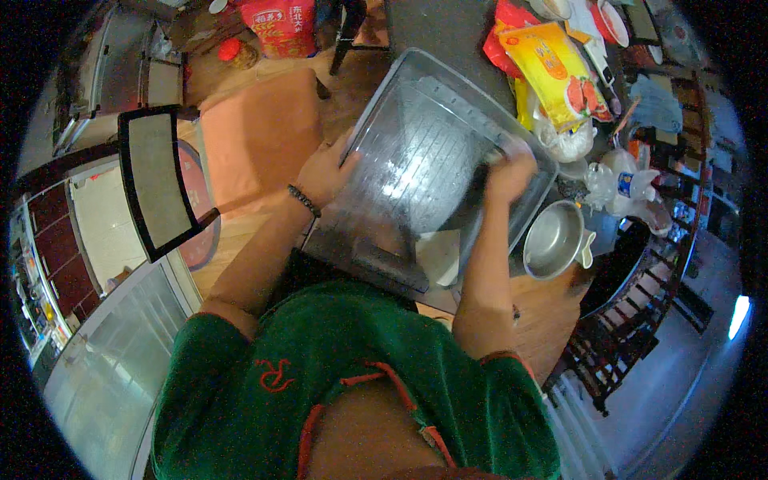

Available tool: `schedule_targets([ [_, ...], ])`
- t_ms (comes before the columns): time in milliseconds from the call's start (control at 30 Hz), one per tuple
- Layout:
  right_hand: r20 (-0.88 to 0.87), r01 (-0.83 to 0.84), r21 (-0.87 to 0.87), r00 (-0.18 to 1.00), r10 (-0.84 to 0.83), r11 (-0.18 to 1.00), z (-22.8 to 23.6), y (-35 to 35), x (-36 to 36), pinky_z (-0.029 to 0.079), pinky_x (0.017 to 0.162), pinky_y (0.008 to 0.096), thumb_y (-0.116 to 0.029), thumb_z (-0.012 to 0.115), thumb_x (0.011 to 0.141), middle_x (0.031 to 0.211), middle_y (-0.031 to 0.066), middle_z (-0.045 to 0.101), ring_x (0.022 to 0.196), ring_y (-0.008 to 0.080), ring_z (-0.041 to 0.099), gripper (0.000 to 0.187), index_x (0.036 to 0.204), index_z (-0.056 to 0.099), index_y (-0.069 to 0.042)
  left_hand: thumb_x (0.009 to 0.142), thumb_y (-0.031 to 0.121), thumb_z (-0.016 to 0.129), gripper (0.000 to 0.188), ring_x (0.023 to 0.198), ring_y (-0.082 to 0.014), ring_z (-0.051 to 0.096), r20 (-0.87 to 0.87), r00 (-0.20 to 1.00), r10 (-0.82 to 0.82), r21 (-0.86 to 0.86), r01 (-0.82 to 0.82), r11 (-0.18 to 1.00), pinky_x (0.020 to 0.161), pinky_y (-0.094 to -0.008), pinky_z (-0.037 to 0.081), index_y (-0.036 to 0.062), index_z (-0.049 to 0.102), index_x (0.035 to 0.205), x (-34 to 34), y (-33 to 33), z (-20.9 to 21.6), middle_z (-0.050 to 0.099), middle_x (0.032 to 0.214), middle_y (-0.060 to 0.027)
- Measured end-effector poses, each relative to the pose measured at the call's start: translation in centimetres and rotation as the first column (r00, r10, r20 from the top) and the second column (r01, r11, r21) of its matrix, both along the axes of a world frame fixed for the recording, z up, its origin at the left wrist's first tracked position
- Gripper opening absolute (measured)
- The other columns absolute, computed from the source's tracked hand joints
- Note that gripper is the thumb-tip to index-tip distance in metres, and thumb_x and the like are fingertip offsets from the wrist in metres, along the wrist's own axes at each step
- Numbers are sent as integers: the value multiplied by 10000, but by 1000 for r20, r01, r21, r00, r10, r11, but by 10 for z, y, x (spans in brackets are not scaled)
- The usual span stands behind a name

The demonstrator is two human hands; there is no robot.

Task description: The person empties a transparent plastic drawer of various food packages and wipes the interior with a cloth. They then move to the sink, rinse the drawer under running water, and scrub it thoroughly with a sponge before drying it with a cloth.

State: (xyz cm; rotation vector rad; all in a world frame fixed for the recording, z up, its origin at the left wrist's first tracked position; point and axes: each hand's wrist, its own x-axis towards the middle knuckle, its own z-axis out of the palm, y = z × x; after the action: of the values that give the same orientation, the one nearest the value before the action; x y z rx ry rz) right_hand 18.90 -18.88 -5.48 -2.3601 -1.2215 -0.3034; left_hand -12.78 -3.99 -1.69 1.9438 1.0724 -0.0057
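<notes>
A large clear plastic tray [416,120] with ribbed bottom rests tilted on the table in front of me. My left hand [324,172] grips its left rim, a dark bead bracelet on the wrist. Inside the tray near the right wall, my right hand [510,166] presses down on something dark that the fingers mostly hide. A white cloth or sheet [438,254] lies under the tray's near corner.
A metal pot [554,240] stands to the right of the tray. A yellow food packet [556,72], plastic bags and a bottle [628,184] crowd the far right of the table. A black-framed panel [156,180] leans at the left. A red sack [280,24] sits on the floor.
</notes>
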Motion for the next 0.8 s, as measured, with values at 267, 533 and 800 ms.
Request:
schedule_targets([
  [267, -177, -285, 94, 938, 297, 954, -8, 131, -103, 420, 842, 397, -28, 590, 682, 1049, 180, 522, 962, 371, 490, 339, 1019, 561, -46, 889, 379, 451, 515, 939, -386, 580, -29, 999, -35, -78, 33, 996, 816, -433, 457, 100, 375, 1316, 0, 7, 20, 585, 1051, -234],
  [533, -723, -727, 227, 320, 612, 649, -16, -6, -229, 454, 731, 376, 21, 548, 696, 926, 141, 536, 872, 329, 538, 243, 934, 539, -24, 881, 398, 450, 500, 923, -429, 541, -12, 996, 92, -15, -92, 996, 789, -459, 441, 132, 401, 1301, 2, 3, -12, 550, 1047, -272],
  [800, -276, -57, -333, 960, -40, 941, 8, -17, -21, 467, 755, 405, -21, 518, 723, 975, 183, 581, 895, 356, 559, 233, 950, 570, -20, 883, 381, 476, 442, 885, -370, 594, 21, 1000, 18, 42, -19, 999, 779, -429, 464, 78, 490, 1204, -2, 14, 11, 624, 934, -208],
])
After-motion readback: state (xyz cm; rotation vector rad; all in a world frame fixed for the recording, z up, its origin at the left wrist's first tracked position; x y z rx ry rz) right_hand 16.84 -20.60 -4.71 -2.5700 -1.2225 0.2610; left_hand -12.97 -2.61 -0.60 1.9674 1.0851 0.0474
